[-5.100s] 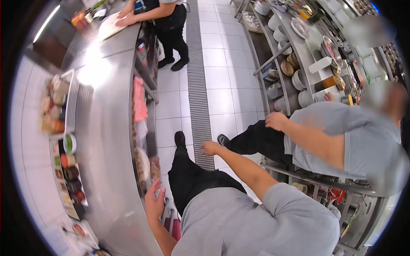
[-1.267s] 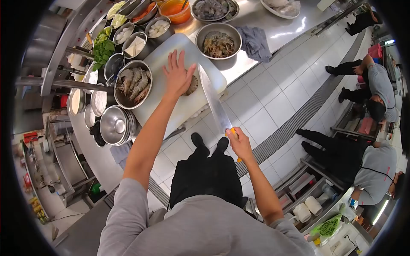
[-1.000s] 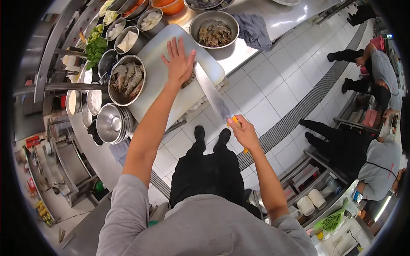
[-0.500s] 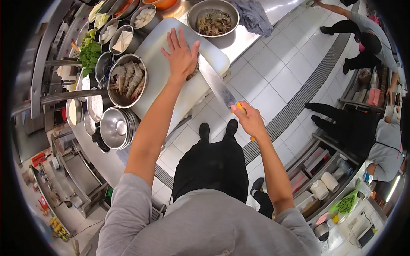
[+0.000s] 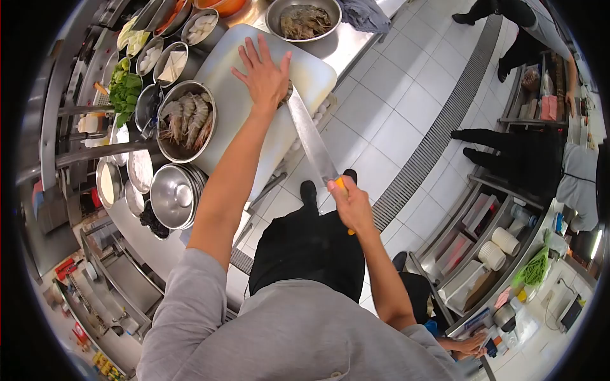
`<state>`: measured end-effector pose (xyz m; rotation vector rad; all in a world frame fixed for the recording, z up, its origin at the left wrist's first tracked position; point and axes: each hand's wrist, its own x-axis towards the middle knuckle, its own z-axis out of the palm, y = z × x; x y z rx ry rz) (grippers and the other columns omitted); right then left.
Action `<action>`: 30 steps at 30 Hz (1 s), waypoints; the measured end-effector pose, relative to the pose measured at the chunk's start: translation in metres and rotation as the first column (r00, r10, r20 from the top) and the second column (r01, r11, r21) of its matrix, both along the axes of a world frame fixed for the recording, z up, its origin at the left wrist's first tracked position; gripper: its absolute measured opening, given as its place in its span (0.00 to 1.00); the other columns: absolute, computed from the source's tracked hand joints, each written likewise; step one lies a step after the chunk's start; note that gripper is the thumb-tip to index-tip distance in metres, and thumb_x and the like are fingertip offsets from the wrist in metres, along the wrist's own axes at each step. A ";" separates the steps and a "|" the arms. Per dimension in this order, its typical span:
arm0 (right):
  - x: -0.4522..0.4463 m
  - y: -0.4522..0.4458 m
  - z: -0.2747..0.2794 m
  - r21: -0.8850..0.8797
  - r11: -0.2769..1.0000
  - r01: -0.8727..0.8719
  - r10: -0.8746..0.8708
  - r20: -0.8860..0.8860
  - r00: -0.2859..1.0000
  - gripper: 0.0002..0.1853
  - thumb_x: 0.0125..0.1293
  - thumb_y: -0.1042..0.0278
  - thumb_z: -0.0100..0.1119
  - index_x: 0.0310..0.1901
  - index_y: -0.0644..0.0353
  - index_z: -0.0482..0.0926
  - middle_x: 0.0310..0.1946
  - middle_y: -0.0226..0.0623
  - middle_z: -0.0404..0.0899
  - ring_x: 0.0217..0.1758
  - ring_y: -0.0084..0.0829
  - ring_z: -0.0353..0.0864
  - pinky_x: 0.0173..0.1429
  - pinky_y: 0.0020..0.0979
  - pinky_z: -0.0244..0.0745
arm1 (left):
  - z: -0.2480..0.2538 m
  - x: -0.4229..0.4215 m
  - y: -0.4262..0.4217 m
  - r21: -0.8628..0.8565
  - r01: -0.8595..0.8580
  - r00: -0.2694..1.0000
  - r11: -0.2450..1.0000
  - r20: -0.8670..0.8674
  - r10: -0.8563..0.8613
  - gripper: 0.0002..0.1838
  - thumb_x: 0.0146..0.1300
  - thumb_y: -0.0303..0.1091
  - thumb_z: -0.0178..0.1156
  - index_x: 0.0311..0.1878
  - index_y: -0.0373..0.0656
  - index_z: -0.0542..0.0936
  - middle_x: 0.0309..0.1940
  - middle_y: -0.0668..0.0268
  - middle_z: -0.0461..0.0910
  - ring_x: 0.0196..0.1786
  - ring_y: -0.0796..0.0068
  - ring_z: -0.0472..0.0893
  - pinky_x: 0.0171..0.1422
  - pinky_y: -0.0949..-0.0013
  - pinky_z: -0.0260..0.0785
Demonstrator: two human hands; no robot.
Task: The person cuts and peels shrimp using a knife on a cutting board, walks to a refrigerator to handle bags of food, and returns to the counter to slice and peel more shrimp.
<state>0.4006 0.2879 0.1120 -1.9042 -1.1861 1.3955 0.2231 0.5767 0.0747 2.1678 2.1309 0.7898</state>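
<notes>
My left hand (image 5: 262, 79) lies with fingers spread over the white cutting board (image 5: 222, 57). A dark striped shrimp (image 5: 287, 95) shows partly at the palm's edge; the palm hides the rest. In my right hand (image 5: 351, 203) is the yellow handle of a long kitchen knife (image 5: 311, 140), fingers wrapped round it. The blade's tip end is at the shrimp beside my left palm. A steel bowl of whole shrimp (image 5: 187, 120) stands left of the board. Beyond the board's far end sits another steel bowl with shrimp (image 5: 305, 21).
Stacked steel bowls (image 5: 176, 195) stand at the near left. Behind are small bowls of cut food and green leaves (image 5: 126, 95). A grey cloth (image 5: 365, 14) lies by the far bowl. Co-workers stand along the right counter; one's hands (image 5: 469, 345) show at lower right.
My right hand and the knife handle have moved nearer my body and left, so the blade points more steeply. My left hand stays on the board. The view has shifted slightly.
</notes>
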 end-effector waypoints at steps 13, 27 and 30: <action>-0.089 -0.049 0.001 0.022 0.967 0.252 -0.251 -0.044 0.967 0.23 0.74 0.48 0.57 0.51 0.63 0.79 0.26 0.51 0.81 0.30 0.45 0.86 0.37 0.37 0.75 | 0.000 0.000 0.001 0.047 0.042 0.999 0.998 -0.032 -0.041 0.43 0.72 0.66 0.46 0.81 0.50 0.54 0.81 0.50 0.51 0.82 0.41 0.47 0.74 0.18 0.35; -0.005 -0.128 0.039 -0.053 0.987 0.152 -0.136 0.237 0.962 0.24 0.73 0.44 0.57 0.55 0.58 0.80 0.33 0.53 0.85 0.37 0.55 0.86 0.43 0.45 0.78 | 0.041 -0.042 0.008 -0.215 0.360 0.932 0.908 0.032 -0.362 0.25 0.68 0.49 0.56 0.65 0.49 0.74 0.66 0.61 0.71 0.74 0.60 0.64 0.76 0.24 0.40; 0.025 -0.080 0.041 0.256 0.967 -0.008 -0.127 0.506 0.853 0.22 0.74 0.48 0.57 0.58 0.57 0.80 0.35 0.47 0.85 0.34 0.52 0.86 0.37 0.46 0.78 | 0.052 -0.057 -0.016 -0.306 0.559 0.799 0.771 -0.054 -0.600 0.22 0.62 0.36 0.59 0.61 0.53 0.76 0.60 0.65 0.74 0.69 0.64 0.69 0.77 0.27 0.41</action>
